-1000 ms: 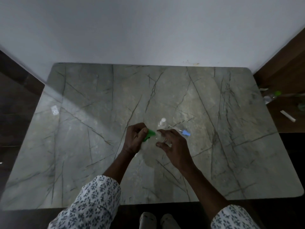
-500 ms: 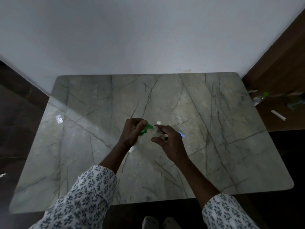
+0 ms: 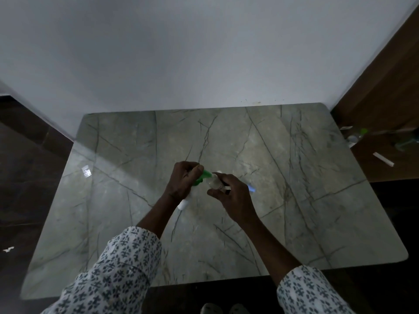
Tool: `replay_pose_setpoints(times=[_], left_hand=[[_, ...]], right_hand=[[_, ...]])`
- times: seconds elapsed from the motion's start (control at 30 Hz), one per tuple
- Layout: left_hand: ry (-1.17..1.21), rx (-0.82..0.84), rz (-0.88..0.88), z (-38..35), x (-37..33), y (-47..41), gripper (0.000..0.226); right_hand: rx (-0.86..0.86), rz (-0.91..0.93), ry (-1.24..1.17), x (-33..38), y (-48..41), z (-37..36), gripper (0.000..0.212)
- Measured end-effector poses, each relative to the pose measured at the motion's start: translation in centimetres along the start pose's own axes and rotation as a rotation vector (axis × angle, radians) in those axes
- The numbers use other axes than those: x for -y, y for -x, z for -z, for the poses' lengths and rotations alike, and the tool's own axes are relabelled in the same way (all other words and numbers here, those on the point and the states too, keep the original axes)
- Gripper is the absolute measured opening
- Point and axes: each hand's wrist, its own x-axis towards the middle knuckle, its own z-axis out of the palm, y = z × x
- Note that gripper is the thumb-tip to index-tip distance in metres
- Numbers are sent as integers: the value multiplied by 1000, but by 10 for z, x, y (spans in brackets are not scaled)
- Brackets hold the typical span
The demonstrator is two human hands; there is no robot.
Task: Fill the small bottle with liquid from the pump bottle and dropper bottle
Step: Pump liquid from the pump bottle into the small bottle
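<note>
My left hand (image 3: 183, 181) grips a white pump bottle (image 3: 184, 201) with a green pump head (image 3: 205, 175); the bottle is tilted, its base toward me. The green nozzle points at the mouth of a small clear bottle (image 3: 214, 182), which my right hand (image 3: 231, 196) holds just to the right. Both hands are above the middle of the marble table (image 3: 136, 155). A white cap (image 3: 219, 171) peeks out behind the small bottle. A blue-tipped item (image 3: 251, 189), perhaps the dropper, lies on the table behind my right hand, mostly hidden.
A small clear wrapper (image 3: 86, 171) lies on the table's left part. Right of the table, a wooden surface holds a clear bottle with a green cap (image 3: 358, 134) and a white stick (image 3: 383, 159). A white wall stands behind the table.
The view has tilted, so the table sits lower in frame. The hands stay together, with the green nozzle against the small bottle; the white cap behind is more hidden now.
</note>
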Motion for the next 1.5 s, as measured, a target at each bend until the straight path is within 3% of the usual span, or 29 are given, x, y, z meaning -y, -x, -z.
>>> replay_pose_setpoints(times=[0.27,0.57,0.83,1.5], left_hand=[[-20,13,-25,0,-1,-1,59],[13,13,15,-3,-5,-4,41],[-8,10,-24,1,-9,-7,64],[-67,13,-39,5,-15,-8,37]], right_hand=[[-19,28,7,7,-3,4,47],[-24,28,9,6,-2,5,47],[-35,39,13,14,-4,6,48],[-35,42,7,15,1,6,48]])
